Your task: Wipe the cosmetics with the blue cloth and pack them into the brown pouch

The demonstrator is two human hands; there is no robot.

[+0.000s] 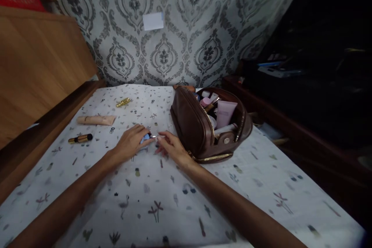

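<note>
From the head view, my left hand (132, 141) lies low on the bed (162, 201), around the middle of the patterned sheet, fingers curled over a small blue thing (145, 138) and pinching it. My right hand (171, 146) is just beside it, its fingertips (161, 136) meeting the same blue thing at a small pale end that pokes out toward them; the fingers are drawn together there, but whether they truly grip that end or only touch it I cannot tell. What the blue thing is, I cannot make out, as it is mostly hidden under my fingers.

Just right of my right hand stands a brown pouch (194, 128), unzipped and gaping, near the bed's far right edge. Inside it I see a lilac tube (225, 113) upright among other small bottles.

Toward the far left corner lies a gold clip (123, 102). Nearer the left edge lies a beige tube (96, 120), flat on the sheet, and closer to me a black-and-gold pen (80, 138), well apart from my left hand.

A wooden board (35, 66) runs along the left edge, and patterned wallpaper (180, 27) rises behind the far edge.
</note>
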